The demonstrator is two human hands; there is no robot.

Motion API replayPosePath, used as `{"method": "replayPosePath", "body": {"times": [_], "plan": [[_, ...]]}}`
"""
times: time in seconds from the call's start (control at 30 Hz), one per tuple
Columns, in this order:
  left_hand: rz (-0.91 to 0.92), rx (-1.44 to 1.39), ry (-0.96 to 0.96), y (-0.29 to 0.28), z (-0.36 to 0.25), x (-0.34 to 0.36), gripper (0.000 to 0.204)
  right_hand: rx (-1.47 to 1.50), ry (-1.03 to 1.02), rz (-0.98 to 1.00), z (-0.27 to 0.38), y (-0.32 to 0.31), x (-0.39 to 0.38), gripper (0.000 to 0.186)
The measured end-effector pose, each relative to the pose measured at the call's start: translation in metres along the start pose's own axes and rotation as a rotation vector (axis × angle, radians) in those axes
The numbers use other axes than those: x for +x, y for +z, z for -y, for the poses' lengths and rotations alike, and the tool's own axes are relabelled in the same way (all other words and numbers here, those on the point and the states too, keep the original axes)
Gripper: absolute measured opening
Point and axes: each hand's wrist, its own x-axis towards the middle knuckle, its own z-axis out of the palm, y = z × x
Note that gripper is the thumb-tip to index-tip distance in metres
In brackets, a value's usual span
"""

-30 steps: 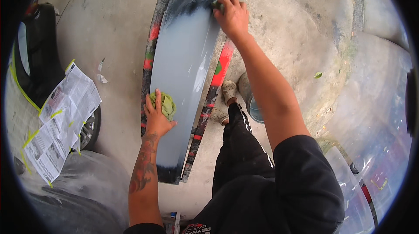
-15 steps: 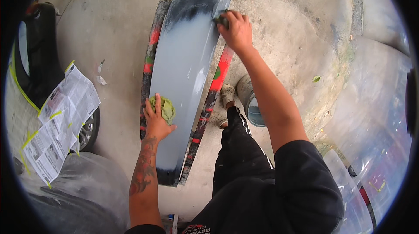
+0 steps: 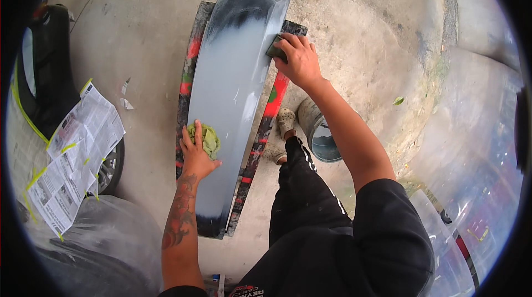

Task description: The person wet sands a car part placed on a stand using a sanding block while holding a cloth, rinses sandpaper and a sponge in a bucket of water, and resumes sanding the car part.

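Note:
A long grey car body panel [image 3: 224, 97], with dark worn patches at its far end, lies lengthwise in front of me. My left hand [image 3: 198, 155] rests on the panel's left side, its fingers and thumb spread around a crumpled yellow-green cloth [image 3: 210, 141] and pressing it to the surface. Farther up, on the right edge, my right hand [image 3: 299, 61] is closed on a dark green sanding pad [image 3: 275, 47]. The pad touches the panel's edge; its underside is hidden.
Under the panel is a stand with red-and-black spotted rails [image 3: 188, 70]. A bucket of water [image 3: 324, 142] stands on the concrete floor right of my feet. At left is a car part-covered with taped newspaper [image 3: 75, 158]; plastic sheeting [image 3: 476, 147] hangs at right.
My right hand has slid the pad down the right edge toward me, uncovering the far rail's end. My left hand and the cloth keep their place on the panel.

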Motion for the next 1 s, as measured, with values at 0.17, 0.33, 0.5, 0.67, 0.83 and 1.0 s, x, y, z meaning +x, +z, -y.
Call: {"method": "replayPosePath", "body": {"times": [0.17,0.33,0.5,0.67,0.83,1.0], "plan": [[-0.026,-0.011,0.017,0.006,0.005,0.0,0.151,-0.049,-0.005,-0.26,-0.005,-0.001,0.016,0.035],[-0.006,-0.048,-0.03,0.004,0.0,0.0,0.152,0.023,0.049,-0.197,0.017,0.008,-0.021,0.036],[0.018,0.005,-0.074,0.0,-0.002,0.0,0.153,0.018,-0.052,-0.078,0.031,0.015,-0.045,0.036],[-0.013,-0.006,-0.022,0.007,0.004,0.0,0.154,0.063,0.081,-0.218,0.04,0.016,-0.043,0.035],[-0.005,-0.007,-0.036,0.003,0.001,0.001,0.154,0.192,-0.005,0.088,0.094,0.027,-0.132,0.041],[0.014,0.011,-0.017,0.003,0.005,0.003,0.154,0.136,0.004,-0.065,0.092,0.031,-0.133,0.038]]}}
